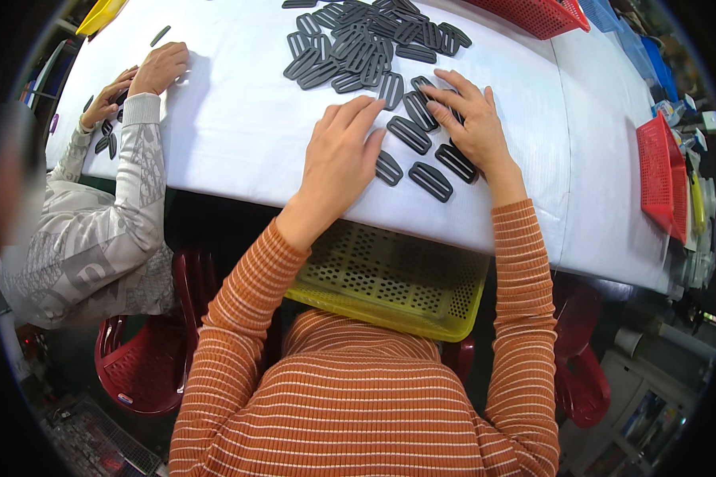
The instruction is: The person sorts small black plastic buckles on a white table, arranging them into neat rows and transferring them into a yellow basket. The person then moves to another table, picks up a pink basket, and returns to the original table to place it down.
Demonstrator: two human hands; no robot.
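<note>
Black plastic strap slider buckles lie loose on the white-covered table (239, 135). My left hand (340, 147) rests palm down, fingers stretched out. Its fingertips are close to an upright-lying buckle (391, 91), and another buckle (387, 169) lies partly under its thumb side. My right hand (471, 119) has its fingers spread over the buckles on the right, partly hiding one of them. Near its wrist sits a buckle (456, 163). Between my hands are a slanted buckle (409, 134) and, nearer to me, another buckle (430, 182).
Beyond my hands is a heap of buckles (358, 48). A yellow perforated basket (390, 310) sits at my lap under the table edge. To the left, a co-worker's hands (159, 70) handle small dark pieces. Red baskets (662, 171) stand at the right and far edge.
</note>
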